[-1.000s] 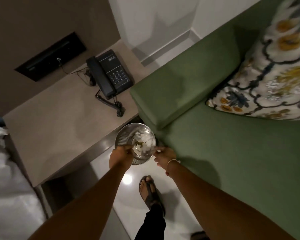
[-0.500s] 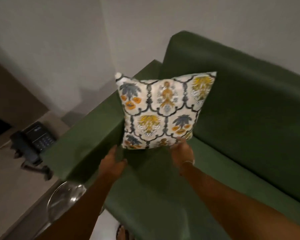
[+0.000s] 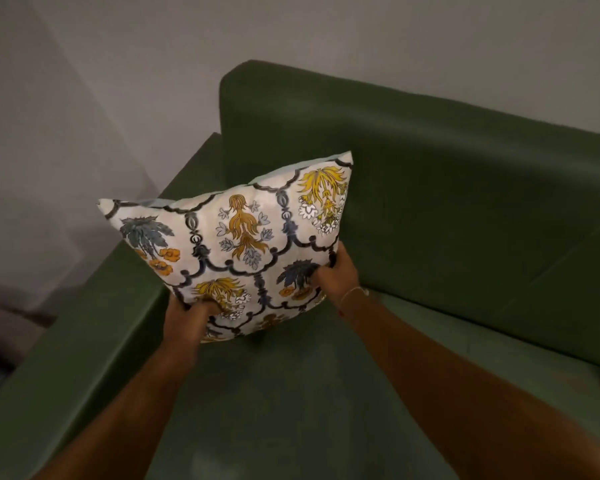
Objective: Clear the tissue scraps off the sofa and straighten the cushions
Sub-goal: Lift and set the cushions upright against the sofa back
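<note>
A white cushion [image 3: 236, 244] printed with yellow, orange and blue-grey flowers stands tilted in the left corner of the green sofa [image 3: 465, 209]. My left hand [image 3: 187, 320] grips its lower left edge, fingers dug into the fabric. My right hand [image 3: 336, 271] grips its lower right edge; a thin bracelet sits on that wrist. The cushion's bottom rests on or just above the seat. No tissue scraps show on the visible seat.
The sofa's left armrest [image 3: 84, 341] runs along the left side, with a pale wall [image 3: 84, 98] behind it. The sofa backrest rises behind the cushion. The corner of a side table [image 3: 0, 327] shows dimly at the far left edge.
One second ago both hands were at a metal bowl beside the sofa. They then reached to the cushion, and now both grip its lower edge; it has tilted and shifted.
</note>
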A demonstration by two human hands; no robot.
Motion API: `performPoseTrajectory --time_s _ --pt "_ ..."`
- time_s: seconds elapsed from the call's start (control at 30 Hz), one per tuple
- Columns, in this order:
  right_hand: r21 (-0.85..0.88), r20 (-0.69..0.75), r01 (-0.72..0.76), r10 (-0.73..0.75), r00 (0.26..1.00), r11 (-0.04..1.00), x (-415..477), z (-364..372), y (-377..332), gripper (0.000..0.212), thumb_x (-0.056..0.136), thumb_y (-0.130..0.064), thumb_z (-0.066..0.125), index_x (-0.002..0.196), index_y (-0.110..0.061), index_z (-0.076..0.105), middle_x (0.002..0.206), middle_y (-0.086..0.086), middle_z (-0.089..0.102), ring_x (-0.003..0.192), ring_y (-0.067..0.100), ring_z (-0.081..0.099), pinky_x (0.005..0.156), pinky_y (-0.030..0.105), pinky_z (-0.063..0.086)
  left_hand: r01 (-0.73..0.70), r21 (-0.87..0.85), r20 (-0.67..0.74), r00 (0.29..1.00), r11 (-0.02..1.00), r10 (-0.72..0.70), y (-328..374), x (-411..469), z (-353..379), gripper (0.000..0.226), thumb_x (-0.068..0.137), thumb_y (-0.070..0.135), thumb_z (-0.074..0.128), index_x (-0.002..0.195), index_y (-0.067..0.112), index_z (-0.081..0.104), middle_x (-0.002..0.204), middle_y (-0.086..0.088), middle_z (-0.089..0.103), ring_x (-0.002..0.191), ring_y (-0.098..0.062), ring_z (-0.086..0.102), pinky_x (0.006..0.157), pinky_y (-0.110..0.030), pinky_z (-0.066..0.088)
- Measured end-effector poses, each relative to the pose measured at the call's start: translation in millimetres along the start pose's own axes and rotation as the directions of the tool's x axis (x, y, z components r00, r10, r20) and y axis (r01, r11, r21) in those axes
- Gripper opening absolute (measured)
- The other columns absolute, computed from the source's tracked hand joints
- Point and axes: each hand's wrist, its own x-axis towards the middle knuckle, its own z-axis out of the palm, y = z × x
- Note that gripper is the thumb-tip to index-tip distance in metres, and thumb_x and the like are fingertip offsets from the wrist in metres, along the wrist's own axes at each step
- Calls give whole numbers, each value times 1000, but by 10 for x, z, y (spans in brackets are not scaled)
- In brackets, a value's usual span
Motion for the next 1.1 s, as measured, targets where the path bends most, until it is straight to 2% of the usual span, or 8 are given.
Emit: performPoseTrajectory --time_s 0.27,0.47,0.6,0.73,0.8,0.9,1.0,1.1 --pt "387 -293 103 16 956 916 -618 -965 245 71 62 25 60 121 -13 54 117 7 67 109 27 63 89 56 55 -145 157 287 953 977 95 457 -224 839 72 49 7 63 116 34 58 115 0 67 108 -26 59 94 -50 51" --pt "344 -331 -36 157 930 938 -512 -1169 564 70 69 8 63 127 -30 50 122 4 65 114 31 58 95 58 50 -80 311 353 935 947 -37 472 -151 1272 59 59 -3 61 112 21 55 103 0 65 105 -29 58 78 -37 50" --pt "256 -283 -77 151 947 964 -443 -1218 702 76 72 -6 70 135 -37 43 130 1 62 120 28 55 101 54 48 -135 360 338 941 923 6 371 -161 1238 59 66 0 63 119 25 53 108 0 64 105 -28 57 82 -38 50" --pt "274 -195 -89 146 970 958 -626 -1323 789 95 64 -13 84 143 -33 35 135 -3 57 120 18 54 102 47 48 -105 693 295 944 713 -147 361 -359 1238 52 79 14 64 129 12 50 125 -8 57 117 -35 53 96 -45 46" --pt "228 -213 -99 149 966 969 -794 -1473 866 93 71 -14 82 147 -29 30 139 2 53 125 21 51 105 47 45 -85 840 317 879 536 -357 355 -627 1339 47 86 24 59 129 12 47 117 -8 58 108 -32 57 91 -43 48" --pt "274 -331 -133 224 917 952 -1155 -2196 1245 87 78 -13 78 148 -24 29 145 11 47 130 27 47 107 47 43 -276 907 414 726 319 -550 241 -1395 1942 36 90 34 53 122 16 49 109 -8 64 95 -26 62 87 -40 53" --pt "304 -356 -140 249 901 942 -1321 -2473 1492 80 81 -6 75 147 -18 31 143 16 48 128 26 48 107 41 42 -349 864 502 641 362 -581 175 -1802 2305 30 91 32 53 119 20 52 118 -11 65 103 -29 64 88 -40 53" --pt "338 -392 -154 288 874 929 -1456 -2570 1540 77 83 -10 74 147 -20 33 142 13 49 127 26 50 107 44 43 -357 780 597 668 514 -443 60 -2007 2576 33 89 24 56 122 21 55 105 -8 68 83 -21 63 74 -30 49"
